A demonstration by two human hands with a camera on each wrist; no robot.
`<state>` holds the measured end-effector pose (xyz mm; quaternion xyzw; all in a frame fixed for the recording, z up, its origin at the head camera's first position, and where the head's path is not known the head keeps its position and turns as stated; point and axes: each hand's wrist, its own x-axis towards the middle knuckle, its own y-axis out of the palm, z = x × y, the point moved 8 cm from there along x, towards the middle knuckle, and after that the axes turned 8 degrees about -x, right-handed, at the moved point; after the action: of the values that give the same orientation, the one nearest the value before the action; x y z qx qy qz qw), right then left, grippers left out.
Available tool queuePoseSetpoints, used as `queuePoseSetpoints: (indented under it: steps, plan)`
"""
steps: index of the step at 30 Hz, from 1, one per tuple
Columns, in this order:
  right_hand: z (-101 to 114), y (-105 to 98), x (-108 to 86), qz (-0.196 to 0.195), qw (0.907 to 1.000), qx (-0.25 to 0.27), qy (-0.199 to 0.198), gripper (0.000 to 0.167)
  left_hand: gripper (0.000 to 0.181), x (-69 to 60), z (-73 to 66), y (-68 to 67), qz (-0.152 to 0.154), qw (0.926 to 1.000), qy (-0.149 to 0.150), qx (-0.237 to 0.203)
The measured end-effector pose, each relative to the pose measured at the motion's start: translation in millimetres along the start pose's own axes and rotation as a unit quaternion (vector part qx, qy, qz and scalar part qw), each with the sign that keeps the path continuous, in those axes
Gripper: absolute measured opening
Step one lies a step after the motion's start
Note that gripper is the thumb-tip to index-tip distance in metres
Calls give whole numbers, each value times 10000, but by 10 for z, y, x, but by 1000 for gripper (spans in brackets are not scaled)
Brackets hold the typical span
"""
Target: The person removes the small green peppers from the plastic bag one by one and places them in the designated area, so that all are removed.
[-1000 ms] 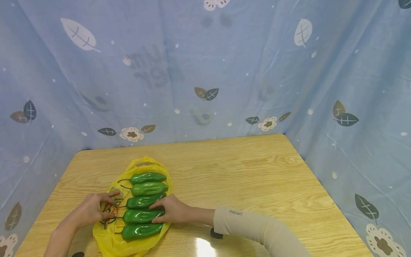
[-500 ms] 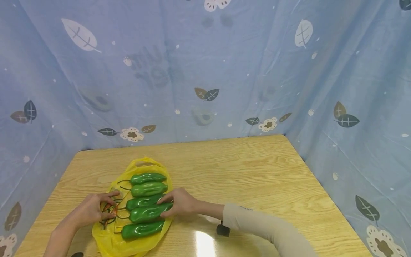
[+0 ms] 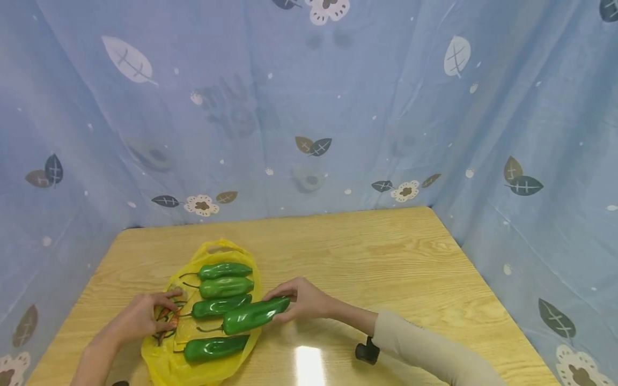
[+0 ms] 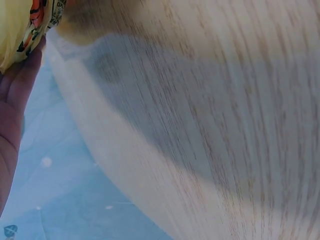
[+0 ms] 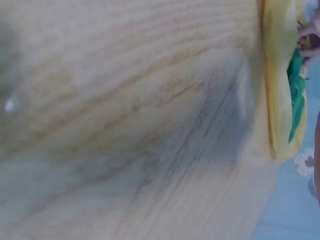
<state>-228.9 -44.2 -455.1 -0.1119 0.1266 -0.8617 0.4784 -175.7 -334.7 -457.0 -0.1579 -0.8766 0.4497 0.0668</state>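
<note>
Between its thumb and fingers the right hand (image 3: 304, 301) pinches the tip end of a green pepper (image 3: 251, 316), whose stem points left over the yellow bag (image 3: 217, 371). Four more green peppers, one of them the nearest (image 3: 214, 348), lie in a column on that bag. At the bag's left side, the left hand (image 3: 140, 319) touches its printed part (image 3: 170, 316) with thumb and fingers apart; whether it grips the plastic cannot be told. The left wrist view shows the left hand (image 4: 15, 105) against the yellow plastic (image 4: 14, 30).
The wooden table (image 3: 357, 252) extends right of the bag, with a bright reflection near its front. Blue patterned cloth (image 3: 270, 107) hangs behind and at both sides. A black object (image 3: 368, 351) is at the right wrist.
The right hand has moved right and drawn the fourth pepper from the back with it, out of line with the others. The left hand has stayed at the bag.
</note>
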Motion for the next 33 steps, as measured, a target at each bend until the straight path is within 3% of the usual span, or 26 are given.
queuePoseSetpoints:
  steps: [6, 13, 24, 28, 33]
  plan:
    - [-14, -50, -280, 210, 9997, 144, 20, 39, 24, -2, 7, -22, -91, 9998, -19, 196]
    - [-50, -81, -614, 416, 9991, 95, 1, 40, 25, -11, 30, -14, -30, 9998, -155, 84]
    - [-94, -198, -999, 151, 9994, 258, -158, 40, 24, -38, 56, 17, -12, 9997, -228, -59]
    - [-91, -256, -1116, 181, 9992, 138, -329, 39, 26, -46, 68, 25, 38, 9996, -268, -89]
    - [-102, -362, -1211, 159, 9996, -83, -216, 39, 27, -38, 75, 7, 20, 9994, -325, -97]
